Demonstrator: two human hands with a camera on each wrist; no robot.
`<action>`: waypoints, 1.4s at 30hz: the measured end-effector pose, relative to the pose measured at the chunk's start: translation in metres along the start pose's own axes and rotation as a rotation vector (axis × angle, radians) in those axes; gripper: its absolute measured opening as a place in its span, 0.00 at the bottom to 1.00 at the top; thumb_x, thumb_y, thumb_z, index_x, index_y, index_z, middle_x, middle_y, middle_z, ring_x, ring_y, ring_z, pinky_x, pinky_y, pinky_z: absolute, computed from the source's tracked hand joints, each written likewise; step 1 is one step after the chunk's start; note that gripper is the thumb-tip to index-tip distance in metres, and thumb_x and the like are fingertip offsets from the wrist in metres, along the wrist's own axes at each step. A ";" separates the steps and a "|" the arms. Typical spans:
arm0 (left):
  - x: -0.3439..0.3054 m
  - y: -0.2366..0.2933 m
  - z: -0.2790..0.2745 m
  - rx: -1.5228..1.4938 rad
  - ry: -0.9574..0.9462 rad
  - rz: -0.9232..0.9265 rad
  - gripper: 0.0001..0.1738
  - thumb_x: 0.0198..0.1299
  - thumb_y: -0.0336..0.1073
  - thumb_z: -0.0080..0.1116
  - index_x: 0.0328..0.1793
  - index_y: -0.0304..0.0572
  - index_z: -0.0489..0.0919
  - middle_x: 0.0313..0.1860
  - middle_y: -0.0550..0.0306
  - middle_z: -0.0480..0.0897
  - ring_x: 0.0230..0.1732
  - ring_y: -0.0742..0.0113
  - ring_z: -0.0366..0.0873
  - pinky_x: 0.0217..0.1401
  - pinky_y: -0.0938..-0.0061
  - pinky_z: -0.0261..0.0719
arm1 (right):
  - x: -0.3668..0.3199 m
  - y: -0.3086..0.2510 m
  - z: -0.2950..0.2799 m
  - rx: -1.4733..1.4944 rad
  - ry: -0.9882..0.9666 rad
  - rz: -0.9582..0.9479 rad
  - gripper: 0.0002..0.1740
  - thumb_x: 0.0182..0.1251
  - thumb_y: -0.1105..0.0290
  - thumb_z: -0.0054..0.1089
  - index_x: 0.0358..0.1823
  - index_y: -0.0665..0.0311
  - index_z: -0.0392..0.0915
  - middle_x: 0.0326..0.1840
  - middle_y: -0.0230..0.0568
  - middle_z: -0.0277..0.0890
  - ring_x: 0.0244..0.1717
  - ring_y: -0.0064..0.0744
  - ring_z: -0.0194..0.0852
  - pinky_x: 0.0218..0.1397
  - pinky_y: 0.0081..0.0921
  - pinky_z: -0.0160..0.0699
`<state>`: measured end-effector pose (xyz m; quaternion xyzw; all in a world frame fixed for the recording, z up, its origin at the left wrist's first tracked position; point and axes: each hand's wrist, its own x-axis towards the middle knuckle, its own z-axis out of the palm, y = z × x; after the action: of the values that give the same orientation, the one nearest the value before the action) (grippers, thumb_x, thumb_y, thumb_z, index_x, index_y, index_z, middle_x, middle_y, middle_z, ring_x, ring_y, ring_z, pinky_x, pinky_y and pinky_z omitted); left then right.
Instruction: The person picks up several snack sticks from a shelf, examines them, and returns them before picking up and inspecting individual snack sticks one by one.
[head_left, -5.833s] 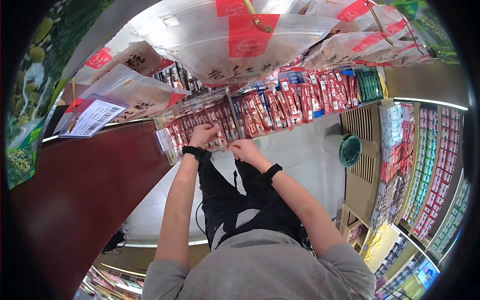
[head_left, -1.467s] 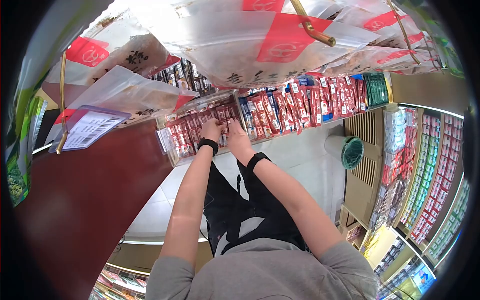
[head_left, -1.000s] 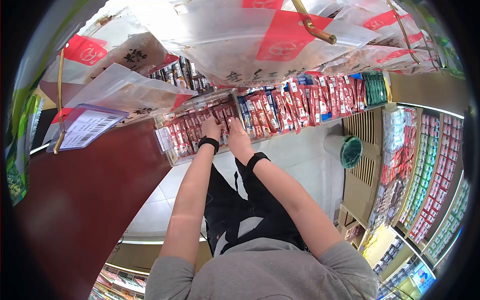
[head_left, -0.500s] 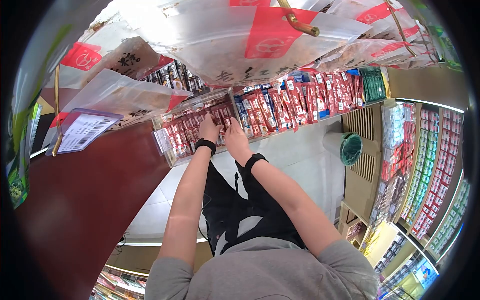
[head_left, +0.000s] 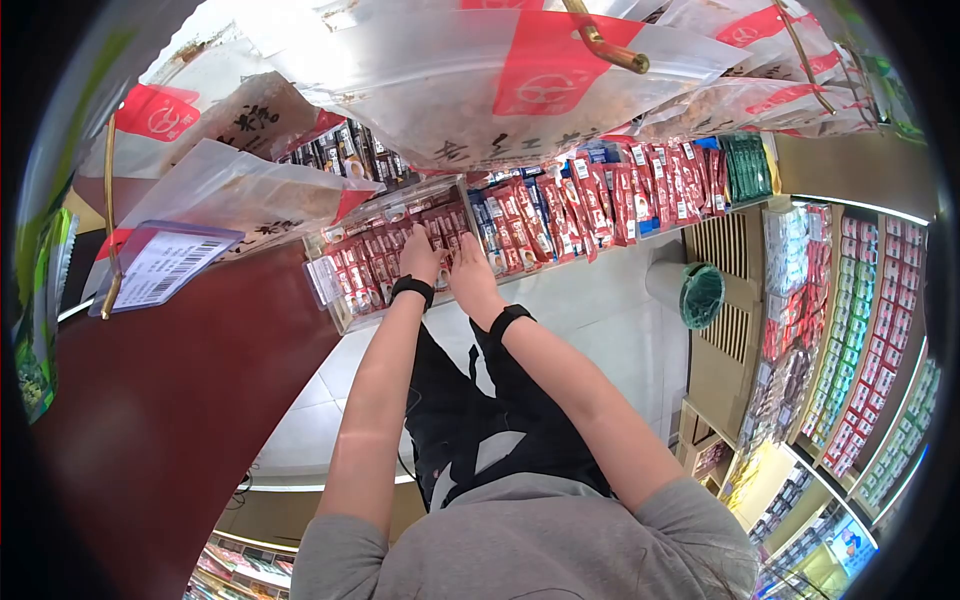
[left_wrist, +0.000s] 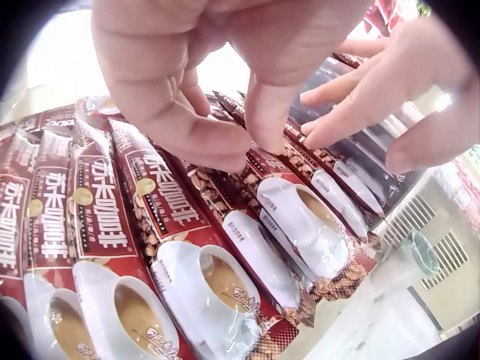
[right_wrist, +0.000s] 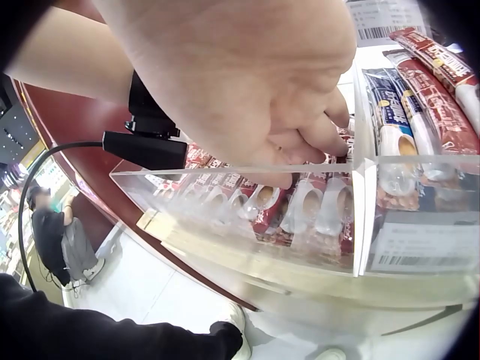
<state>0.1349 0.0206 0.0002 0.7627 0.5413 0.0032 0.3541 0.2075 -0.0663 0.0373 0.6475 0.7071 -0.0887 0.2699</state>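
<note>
Red coffee sachets [left_wrist: 157,187] stand in a slanted row inside a clear plastic bin [right_wrist: 247,187]. My left hand [head_left: 420,262] reaches into that bin from the front. In the left wrist view its thumb and fingers pinch the upper end of one coffee sachet [left_wrist: 300,217]. Close on its right, my right hand [head_left: 472,278] has its fingers extended over the right end of the row, fingertips right at the sachets beside the divider. From the right wrist view, the right hand's fingers [right_wrist: 326,135] dip behind the bin's front wall, which partly hides the tips.
A neighbouring compartment holds red and blue sachets [head_left: 520,225]. Pouches [head_left: 430,90] hang from metal hooks [head_left: 610,50] overhead. A dark red panel [head_left: 180,390] lies left, a green-lined bin [head_left: 702,298] right. Another person [right_wrist: 52,240] crouches in the background.
Since the oldest frame, my right hand has moved from the bin's front edge in over the sachets, fingers straightened. The left hand has shifted slightly right. During the last second both hands barely moved.
</note>
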 end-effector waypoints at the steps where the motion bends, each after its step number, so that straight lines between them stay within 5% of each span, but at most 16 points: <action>1: -0.001 0.001 -0.001 0.000 -0.001 0.001 0.22 0.39 0.35 0.65 0.37 0.37 0.65 0.28 0.45 0.76 0.34 0.48 0.75 0.36 0.63 0.71 | -0.002 0.001 0.000 0.000 -0.001 0.001 0.23 0.57 0.64 0.41 0.53 0.68 0.68 0.59 0.50 0.61 0.65 0.49 0.49 0.68 0.45 0.26; 4: 0.000 0.009 -0.004 -0.029 -0.033 -0.007 0.21 0.39 0.36 0.65 0.34 0.37 0.66 0.27 0.44 0.76 0.33 0.47 0.74 0.35 0.63 0.71 | -0.011 0.011 -0.003 0.100 0.203 0.057 0.23 0.56 0.65 0.42 0.49 0.75 0.66 0.55 0.53 0.64 0.63 0.46 0.52 0.68 0.41 0.33; 6: 0.001 0.013 -0.004 -0.012 -0.120 -0.091 0.18 0.42 0.36 0.63 0.33 0.36 0.67 0.31 0.43 0.76 0.38 0.46 0.73 0.40 0.59 0.70 | -0.017 0.022 -0.008 0.537 0.422 0.103 0.16 0.48 0.68 0.49 0.40 0.67 0.70 0.43 0.45 0.69 0.52 0.41 0.61 0.61 0.38 0.50; 7: 0.003 0.010 0.000 -0.015 -0.120 -0.090 0.18 0.42 0.36 0.63 0.33 0.36 0.67 0.31 0.43 0.76 0.38 0.46 0.73 0.40 0.59 0.70 | -0.021 0.030 -0.010 0.534 0.422 0.103 0.16 0.48 0.68 0.49 0.40 0.67 0.70 0.43 0.45 0.69 0.52 0.41 0.61 0.61 0.38 0.50; 9: 0.005 0.003 0.007 0.020 -0.118 -0.062 0.16 0.44 0.37 0.62 0.31 0.36 0.68 0.30 0.44 0.76 0.38 0.46 0.73 0.39 0.59 0.70 | -0.030 0.047 -0.010 0.640 0.433 0.350 0.13 0.44 0.68 0.54 0.34 0.61 0.68 0.34 0.39 0.65 0.42 0.38 0.63 0.48 0.35 0.59; 10: 0.005 0.004 0.007 0.018 -0.120 -0.062 0.16 0.44 0.37 0.62 0.31 0.36 0.68 0.30 0.44 0.76 0.38 0.46 0.73 0.39 0.59 0.70 | -0.033 0.058 -0.005 0.612 0.590 0.400 0.09 0.48 0.68 0.50 0.32 0.60 0.66 0.30 0.37 0.62 0.35 0.36 0.62 0.35 0.32 0.57; 14: 0.002 0.009 0.002 0.013 -0.131 -0.063 0.14 0.44 0.37 0.61 0.29 0.36 0.70 0.29 0.45 0.75 0.36 0.47 0.73 0.38 0.60 0.70 | -0.040 0.080 0.009 0.638 0.592 0.597 0.17 0.44 0.63 0.61 0.34 0.59 0.65 0.31 0.37 0.64 0.37 0.36 0.63 0.37 0.32 0.59; 18: 0.002 0.005 0.001 -0.033 -0.127 -0.025 0.14 0.44 0.38 0.61 0.27 0.36 0.70 0.29 0.45 0.75 0.35 0.47 0.73 0.37 0.61 0.70 | -0.036 0.083 0.010 0.689 0.569 0.680 0.17 0.44 0.63 0.62 0.33 0.59 0.67 0.31 0.36 0.68 0.35 0.37 0.67 0.38 0.33 0.61; 31: 0.001 0.004 0.002 0.031 -0.041 -0.193 0.21 0.40 0.40 0.65 0.34 0.34 0.69 0.32 0.42 0.77 0.38 0.48 0.75 0.39 0.63 0.72 | -0.027 0.089 0.008 0.639 0.464 0.630 0.19 0.42 0.63 0.63 0.35 0.59 0.67 0.31 0.36 0.69 0.35 0.38 0.68 0.38 0.33 0.59; 42: 0.007 -0.006 0.010 0.114 -0.134 -0.143 0.23 0.40 0.50 0.63 0.23 0.31 0.76 0.24 0.41 0.78 0.32 0.49 0.77 0.37 0.64 0.73 | -0.010 0.094 -0.003 0.708 0.552 0.544 0.24 0.45 0.64 0.60 0.45 0.62 0.67 0.39 0.40 0.66 0.41 0.38 0.65 0.40 0.34 0.61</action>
<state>0.1366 0.0227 -0.0131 0.7395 0.5687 -0.1039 0.3450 0.2974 -0.0600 0.0654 0.8586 0.4850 -0.0748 -0.1486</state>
